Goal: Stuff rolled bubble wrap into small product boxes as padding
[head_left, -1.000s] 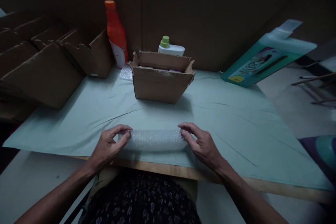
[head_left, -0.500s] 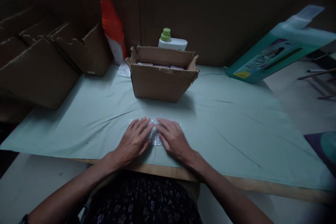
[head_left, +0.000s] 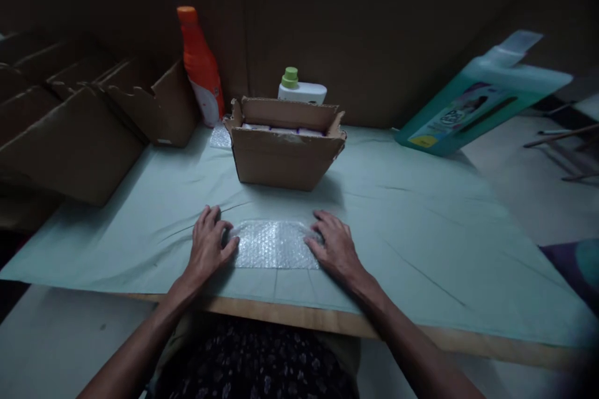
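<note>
A flat rectangle of clear bubble wrap lies on the green table cover in front of me. At its left end rests my left hand, thumb and fingers apart, the thumb touching the wrap's edge. My right hand is at the opposite end, its fingers loosely bent and spread, thumb against the edge. Neither hand grips the sheet. Just beyond it stands an open cardboard box with white and purple packs inside, of which only the tops show.
Behind the box is a white bottle with a green cap. An orange-red bottle stands at the back left, beside several open cardboard boxes. A large teal liquid jug stands at the back right. Near me runs the table's wooden edge.
My hands have moved apart from the middle of the bubble wrap out to its two ends, uncovering the sheet. The camera view has tilted up slightly.
</note>
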Demonstrator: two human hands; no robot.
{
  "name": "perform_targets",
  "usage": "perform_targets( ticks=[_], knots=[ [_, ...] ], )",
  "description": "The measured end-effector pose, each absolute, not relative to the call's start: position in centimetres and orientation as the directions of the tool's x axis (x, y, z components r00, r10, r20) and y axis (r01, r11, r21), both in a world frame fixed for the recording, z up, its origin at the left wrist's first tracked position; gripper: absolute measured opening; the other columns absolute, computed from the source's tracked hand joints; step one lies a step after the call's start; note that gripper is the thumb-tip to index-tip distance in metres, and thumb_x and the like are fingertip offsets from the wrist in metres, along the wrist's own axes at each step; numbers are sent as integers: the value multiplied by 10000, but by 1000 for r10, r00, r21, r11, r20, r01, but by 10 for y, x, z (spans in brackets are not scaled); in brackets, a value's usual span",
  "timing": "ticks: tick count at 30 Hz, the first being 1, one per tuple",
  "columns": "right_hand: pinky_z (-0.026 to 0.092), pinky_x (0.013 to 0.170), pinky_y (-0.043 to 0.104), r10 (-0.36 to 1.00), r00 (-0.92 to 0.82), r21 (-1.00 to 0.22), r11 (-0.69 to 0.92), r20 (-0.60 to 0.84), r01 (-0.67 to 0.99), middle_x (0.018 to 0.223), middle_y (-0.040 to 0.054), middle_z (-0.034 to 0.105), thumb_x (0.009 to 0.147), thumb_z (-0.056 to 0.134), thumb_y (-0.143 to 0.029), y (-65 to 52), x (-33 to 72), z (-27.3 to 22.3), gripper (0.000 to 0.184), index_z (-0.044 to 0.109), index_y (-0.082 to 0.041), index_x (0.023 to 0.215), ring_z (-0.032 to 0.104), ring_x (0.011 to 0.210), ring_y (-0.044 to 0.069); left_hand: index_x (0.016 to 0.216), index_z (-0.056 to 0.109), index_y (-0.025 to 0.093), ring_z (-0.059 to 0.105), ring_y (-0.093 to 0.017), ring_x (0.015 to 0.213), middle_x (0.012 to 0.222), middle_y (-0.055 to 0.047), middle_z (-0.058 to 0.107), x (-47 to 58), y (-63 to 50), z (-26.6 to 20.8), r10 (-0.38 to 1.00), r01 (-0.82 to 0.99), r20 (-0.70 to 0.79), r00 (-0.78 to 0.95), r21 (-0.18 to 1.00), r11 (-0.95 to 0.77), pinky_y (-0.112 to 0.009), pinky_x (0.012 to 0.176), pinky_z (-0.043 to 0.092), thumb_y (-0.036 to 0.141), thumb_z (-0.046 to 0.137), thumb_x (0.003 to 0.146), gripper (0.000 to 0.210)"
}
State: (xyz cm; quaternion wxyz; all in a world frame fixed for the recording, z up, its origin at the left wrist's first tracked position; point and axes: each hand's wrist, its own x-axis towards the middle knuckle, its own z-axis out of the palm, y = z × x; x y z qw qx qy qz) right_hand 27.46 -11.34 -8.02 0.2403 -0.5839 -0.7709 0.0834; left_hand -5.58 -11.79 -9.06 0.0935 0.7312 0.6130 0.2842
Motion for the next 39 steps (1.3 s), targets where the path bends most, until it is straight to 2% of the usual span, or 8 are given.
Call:
perform_targets(
  ticks=[4, 8, 11, 18, 25, 32, 36, 39],
  knots=[
    [495, 947, 490, 962, -149, -647, 265, 228, 715, 1162, 131, 728, 884, 576, -311, -111, 256, -77, 121, 617, -210, 832, 655, 1112, 303, 821, 630, 202, 519, -358, 1348, 1333, -155, 643, -45, -123, -81, 962, 762, 272, 14, 621, -186, -570, 1080, 461, 254, 588, 827, 67],
    [562, 790, 374, 998, -41, -885, 54, 39, 462, 995, 88, 735, 856, 652, -403, -116, 266, -70, 489, 569, -184, 1286, 698, 825, 207, 1279, 565, 170, 698, -214, 812, 941, -77, 738, -40, -133, -67, 994, 579, 45, -104, 815, 23, -378, 762, 576, 374, 619, 851, 478],
    [586, 800, 365, 994, -85, -935, -33, -68, 354, 1135, 115, 725, 840, 686, -416, -126, 278, -63, 769, 392, -209, 1520, 712, 830, 187, 1542, 356, 187, 710, -196, 823, 998, -79, 753, -41, -138, -64, 998, 547, -9, -61, 836, 41, -347, 757, 570, 386, 630, 861, 760],
    [594, 912, 510, 975, -184, -702, 218, 125, 678, 1231, 85, 734, 889, 628, -326, -169, 278, -67, 349, 706, -297, 1228, 700, 1101, 305, 982, 759, 236, 751, -220, 865, 949, -62, 798, -43, -139, -75, 974, 612, 115, 193, 762, -211, -364, 778, 606, 246, 503, 901, 269],
    [625, 640, 446, 848, -307, -523, 513, 433, 681, 831, -5, 771, 920, 540, -221, -150, 274, -33, 264, 747, -378, 968, 730, 731, 267, 963, 719, 234, 720, -165, 728, 800, -17, 751, -38, -132, -33, 849, 607, 435, 300, 600, -521, -276, 644, 595, 163, 526, 931, 208],
    [568, 908, 413, 663, -128, -374, 559, 738, 740, 1058, 63, 762, 941, 588, -265, -32, 269, 104, 193, 752, -250, 1041, 711, 997, 248, 1192, 673, 174, 664, -211, 1042, 1114, -79, 716, -17, -29, 86, 553, 718, 826, 109, 320, -619, -345, 954, 527, 228, 557, 914, 306],
    [560, 777, 347, 879, -265, -514, 451, 396, 730, 907, 57, 768, 847, 575, -222, 46, 270, 120, 212, 773, -180, 909, 703, 836, 216, 827, 688, 129, 576, -156, 734, 789, -39, 640, -12, 44, 111, 912, 766, 329, 246, 511, -391, -274, 695, 448, 242, 472, 871, 248],
    [499, 623, 274, 920, -391, -496, 346, 14, 796, 720, 18, 720, 764, 604, -162, 79, 274, 116, 167, 770, -183, 765, 645, 642, 162, 525, 512, 175, 421, -118, 536, 520, 19, 413, -13, 79, 111, 940, 814, 12, 340, 497, -301, -266, 543, 306, 193, 509, 775, 250]
  ],
)
